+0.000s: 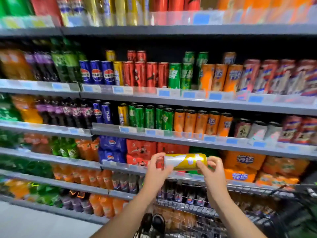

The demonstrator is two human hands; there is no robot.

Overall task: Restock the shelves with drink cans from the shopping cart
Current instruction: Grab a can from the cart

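Both hands hold a can [186, 161] sideways above the shopping cart [223, 210], which stands before the shelves [188, 100] of upright cans.

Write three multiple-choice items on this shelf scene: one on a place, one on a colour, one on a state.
1. Where is the held can?
A. In front of the shelves, above the cart
B. Inside the cart
C. On the top shelf

2. What colour is it mainly?
A. Blue
B. Gold
C. Green

3. How is it held?
A. Upright in one hand
B. Sideways, a hand at each end
C. Not held

Answers:
1 A, it hangs over the cart's rim.
2 B, a gold body with a silver patch.
3 B, the left hand and the right hand grip its ends.
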